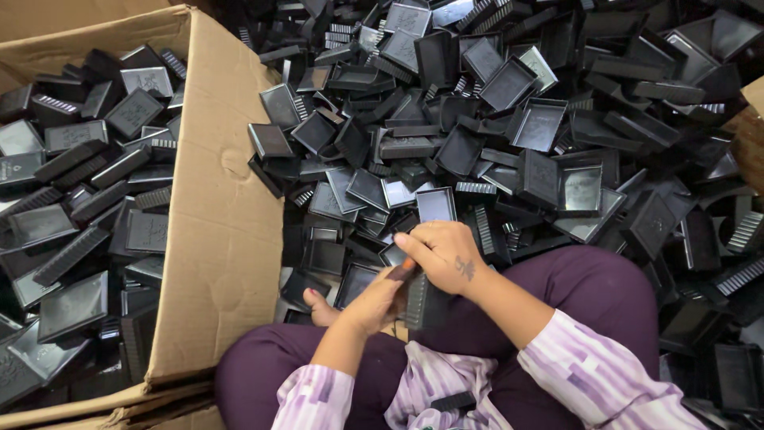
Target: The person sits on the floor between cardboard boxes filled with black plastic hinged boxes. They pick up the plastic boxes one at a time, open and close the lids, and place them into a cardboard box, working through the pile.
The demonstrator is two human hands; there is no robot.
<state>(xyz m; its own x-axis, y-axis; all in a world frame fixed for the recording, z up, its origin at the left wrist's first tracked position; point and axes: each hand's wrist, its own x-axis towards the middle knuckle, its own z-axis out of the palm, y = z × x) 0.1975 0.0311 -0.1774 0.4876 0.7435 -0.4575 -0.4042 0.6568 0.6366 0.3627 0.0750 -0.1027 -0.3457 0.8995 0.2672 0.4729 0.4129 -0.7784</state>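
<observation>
Currently: 1 black tray point(420, 302) over the lap, clamped by right hand point(446, 253), left hand point(374, 302) gripping an orange-handled tool point(403, 269) against its edge; best trimmed in short strokes, tray steadied.

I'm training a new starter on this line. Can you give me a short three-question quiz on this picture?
1. True or false: the cardboard box holds black plastic parts.
2. Which hand lies on top of the black part being worked: A left, B right?
3. What colour is the small tool between the hands?

Key: 1 true. 2 B, the right hand; the left hand is beneath. 3 orange.
</observation>
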